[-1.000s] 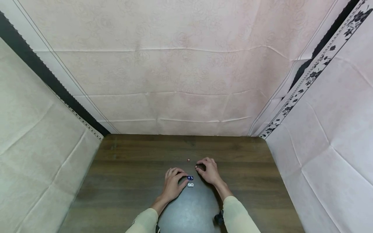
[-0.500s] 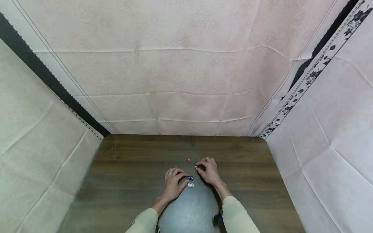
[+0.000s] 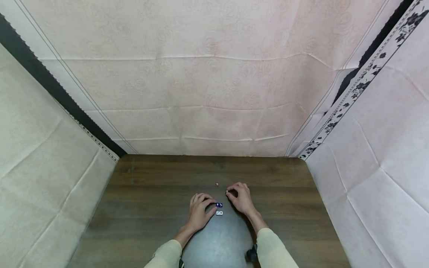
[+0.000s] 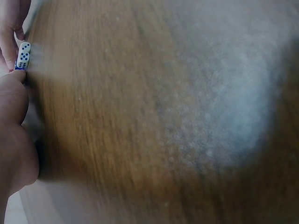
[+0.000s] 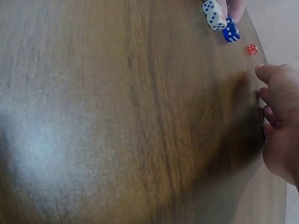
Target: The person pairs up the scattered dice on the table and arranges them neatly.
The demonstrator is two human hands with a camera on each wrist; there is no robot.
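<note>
In the head view, my left hand holds thumb and index finger around the left end of a pair of blue dice. Just nearer to me sits a pair of white dice with dark pips, side by side. My right hand, beyond and to the right, pinches a small reddish die between thumb and index fingertips. Another small red die lies farther back on the table. In the right wrist view, a red die shows past the thumb, near the blue dice; the pinched die is hidden there.
The dice lie on a brown wood-grain table. A pale patterned cloth hangs behind it, with more cloth along both sides. A dark wrist device sits at my right sleeve.
My right hand has shifted slightly right and away from me, and the small die in its fingertips has moved with it. The left hand and the other dice stay in place.
</note>
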